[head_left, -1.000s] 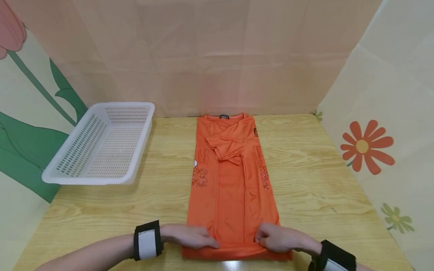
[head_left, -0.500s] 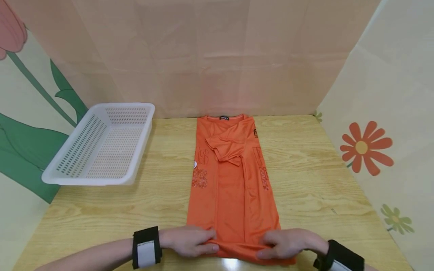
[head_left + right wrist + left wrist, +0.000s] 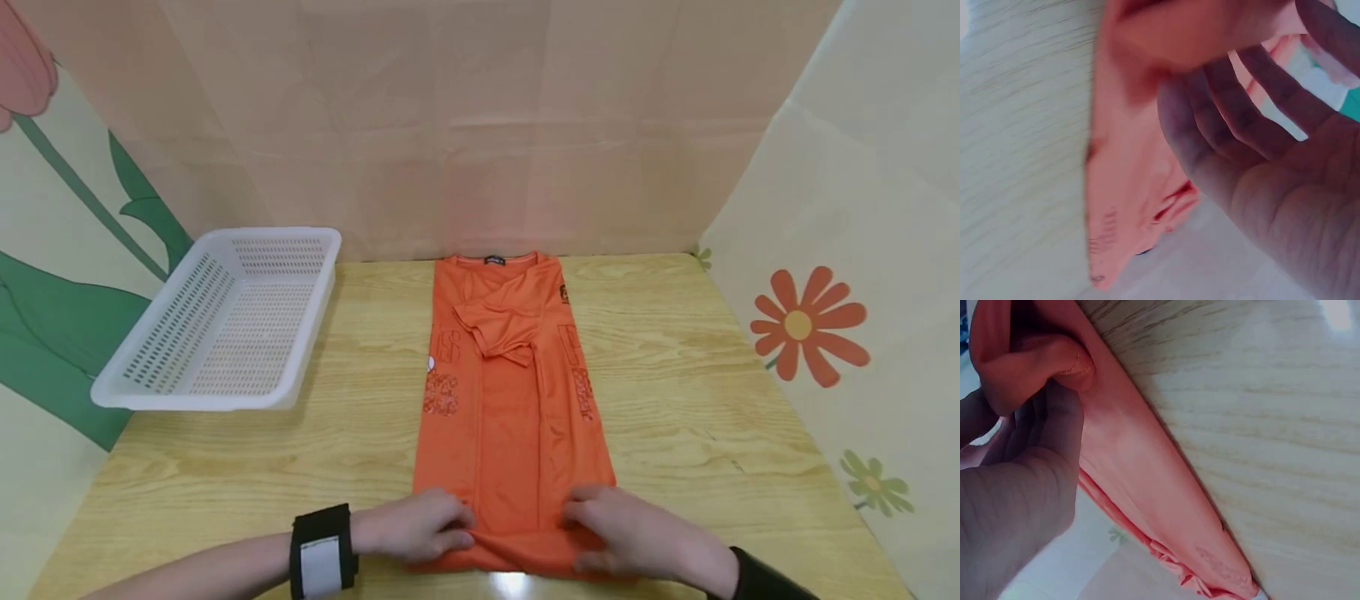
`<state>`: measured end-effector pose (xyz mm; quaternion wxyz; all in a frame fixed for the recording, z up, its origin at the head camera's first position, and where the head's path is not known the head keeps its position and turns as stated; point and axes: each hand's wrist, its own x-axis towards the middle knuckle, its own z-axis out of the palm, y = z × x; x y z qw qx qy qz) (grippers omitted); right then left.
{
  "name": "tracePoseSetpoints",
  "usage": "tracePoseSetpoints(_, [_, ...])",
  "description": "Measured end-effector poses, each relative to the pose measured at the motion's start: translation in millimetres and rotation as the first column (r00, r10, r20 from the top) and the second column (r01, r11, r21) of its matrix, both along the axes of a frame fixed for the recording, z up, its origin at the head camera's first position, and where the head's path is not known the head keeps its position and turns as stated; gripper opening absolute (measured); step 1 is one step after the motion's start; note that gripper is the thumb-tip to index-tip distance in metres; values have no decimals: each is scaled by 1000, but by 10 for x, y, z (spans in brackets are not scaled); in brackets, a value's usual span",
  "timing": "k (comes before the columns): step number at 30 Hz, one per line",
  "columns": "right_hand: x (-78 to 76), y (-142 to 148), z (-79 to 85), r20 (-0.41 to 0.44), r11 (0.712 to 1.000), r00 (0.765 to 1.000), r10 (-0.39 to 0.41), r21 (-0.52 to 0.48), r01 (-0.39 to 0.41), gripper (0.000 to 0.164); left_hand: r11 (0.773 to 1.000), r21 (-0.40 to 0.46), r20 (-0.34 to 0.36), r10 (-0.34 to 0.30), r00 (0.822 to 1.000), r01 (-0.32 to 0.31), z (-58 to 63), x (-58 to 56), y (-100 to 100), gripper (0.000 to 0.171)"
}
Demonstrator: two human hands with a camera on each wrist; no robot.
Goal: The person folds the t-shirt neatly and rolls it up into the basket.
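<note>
An orange T-shirt (image 3: pixel 510 433) lies lengthwise on the wooden table, its collar at the back edge and its sides folded inward. A short sleeve lies bunched across its upper part. Along the near end the cloth is turned up into a loose fold. My left hand (image 3: pixel 416 525) holds the left part of this fold between thumb and fingers; the left wrist view shows the cloth looped over the fingers. At the right part, my right hand (image 3: pixel 637 533) has curved fingers (image 3: pixel 1175 119) and thumb about the fold. Its fingertips are partly hidden by cloth in the right wrist view.
A white perforated plastic basket (image 3: pixel 247 333) stands at the back left of the table (image 3: pixel 675 375). A pinkish backdrop (image 3: pixel 495 125) rises behind the table, and side panels with printed flowers (image 3: pixel 810 325) flank it.
Both hands have shifted their hold along the near fold, with thumbs and fingers spread wider than a second ago. Since half a second ago, both have moved slightly forward. The basket has not moved.
</note>
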<state>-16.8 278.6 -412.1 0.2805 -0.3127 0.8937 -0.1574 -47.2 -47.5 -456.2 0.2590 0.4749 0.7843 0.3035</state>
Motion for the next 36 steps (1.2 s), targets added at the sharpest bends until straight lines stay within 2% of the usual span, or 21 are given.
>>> tracePoseSetpoints(1, [22, -55, 71, -16, 1000, 1000, -4, 3, 4, 34, 1000, -9, 20, 15, 1000, -15, -26, -4, 0, 29])
tracePoseSetpoints(3, [57, -76, 38, -97, 998, 994, 48, -41, -52, 28, 999, -22, 44, 37, 998, -36, -81, -13, -4, 28])
tracePoseSetpoints(5, [51, -5, -211, -127, 992, 989, 73, -89, -84, 17, 997, -44, 78, 62, 995, -58, -58, -16, -2, 26])
tracePoseSetpoints(6, [31, 47, -363, -104, 991, 992, 75, -106, -86, 14, 997, -51, 76, 70, 995, -66, -32, -13, 1, 25])
tracePoseSetpoints(8, [-21, 170, -677, -44, 988, 996, 79, -131, -85, 19, 994, -77, 112, 89, 990, -80, 63, -6, 11, 23])
tracePoseSetpoints(10, [-92, 282, -938, 70, 994, 997, 40, -104, -33, 22, 990, -100, 151, 109, 983, -94, 179, 10, 19, 22])
tracePoseSetpoints(11, [-123, 327, -1000, 138, 997, 990, 2, -74, 8, 20, 988, -114, 180, 125, 976, -106, 247, 17, 25, 22])
tracePoseSetpoints(15, [-206, 476, -1112, 280, 993, 953, -114, 25, 111, 5, 981, -157, 282, 152, 947, -110, 341, 24, 23, 26])
tracePoseSetpoints(17, [-221, 524, -1105, 311, 989, 939, -150, 44, 144, 11, 981, -166, 317, 149, 937, -100, 356, 18, 14, 29])
tracePoseSetpoints(21, [-254, 582, -1123, 372, 984, 911, -176, 36, 175, 11, 977, -192, 351, 162, 922, -98, 358, 11, 5, 28])
tracePoseSetpoints(25, [-285, 622, -1154, 435, 980, 880, -191, 29, 198, 9, 961, -244, 304, 203, 931, -130, 374, 36, 17, 21])
tracePoseSetpoints(29, [-321, 635, -1156, 493, 981, 854, -165, -7, 194, 6, 946, -266, 155, 232, 960, -186, 376, 89, 17, 13])
tracePoseSetpoints(33, [-361, 622, -1164, 567, 979, 816, -110, -78, 186, 10, 949, -238, 5, 215, 977, -208, 359, 131, 8, 13])
tracePoseSetpoints(36, [-372, 626, -1180, 590, 976, 801, -103, -97, 197, 16, 953, -224, -28, 205, 978, -206, 342, 141, 2, 20])
